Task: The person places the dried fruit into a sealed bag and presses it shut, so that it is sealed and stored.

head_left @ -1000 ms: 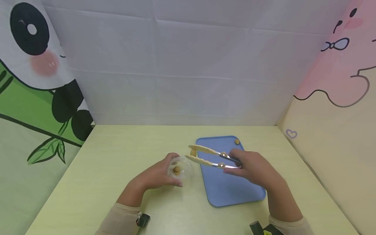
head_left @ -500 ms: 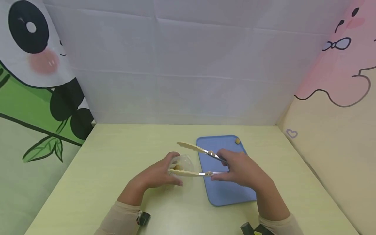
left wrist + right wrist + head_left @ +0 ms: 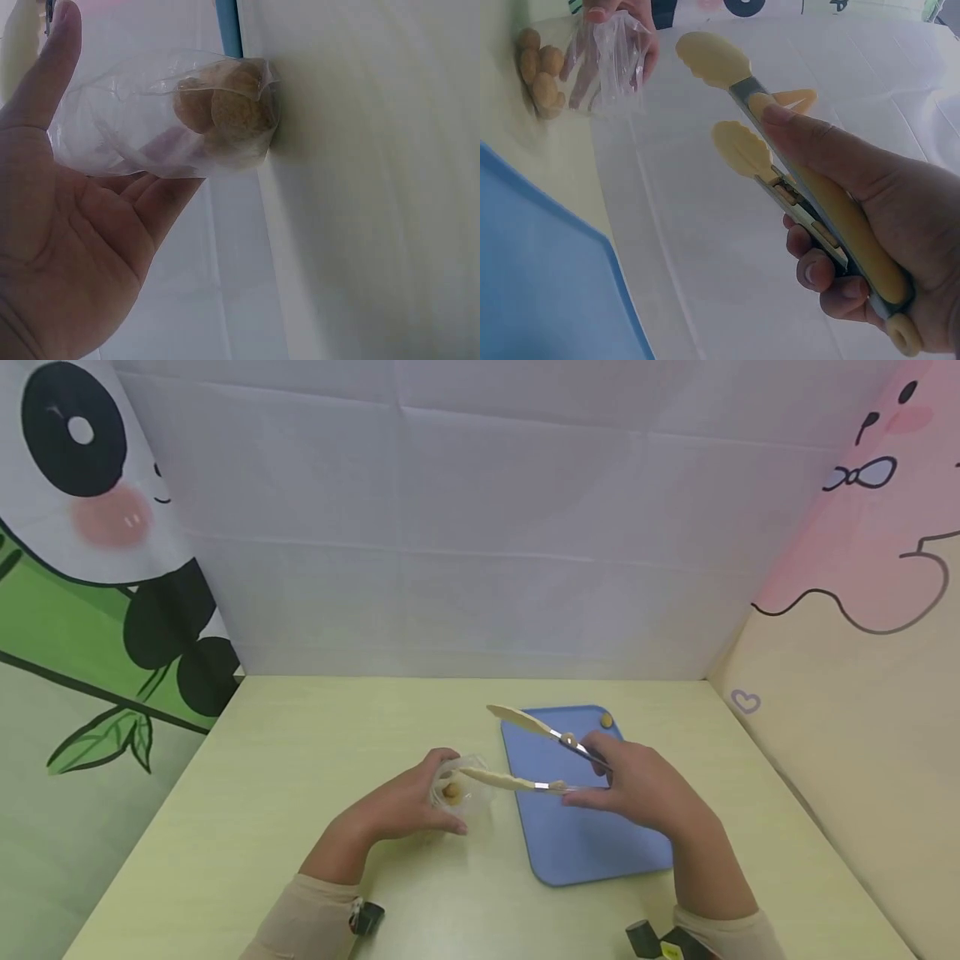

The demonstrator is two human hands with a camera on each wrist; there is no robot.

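Note:
My left hand point(image 3: 405, 802) stands on the table with thumb and fingers curled round a clear plastic bag point(image 3: 112, 127), its mouth facing up. Several brown, rough-skinned, walnut-like balls point(image 3: 238, 109) lie at the bag's bottom. My right hand point(image 3: 648, 789) grips metal tongs point(image 3: 844, 225) with pale yellow tips and grip pads, thumb on one arm and fingers round the other. The tongs' tips are spread with nothing between them. In the head view, the lower tip overlaps the bag's mouth. Another brown ball point(image 3: 607, 720) sits at the tray's far right corner.
A blue rectangular tray point(image 3: 585, 847) lies on the pale table point(image 3: 300, 743), right of the bag and under the tongs and right hand. A white cloth wall point(image 3: 480, 593) rises behind the table, with cartoon-printed panels on both sides.
The tongs held a ball between their tips, then spread over the bag; that ball has left them. My right hand has since drawn back rightward with the tongs. My left hand stays put.

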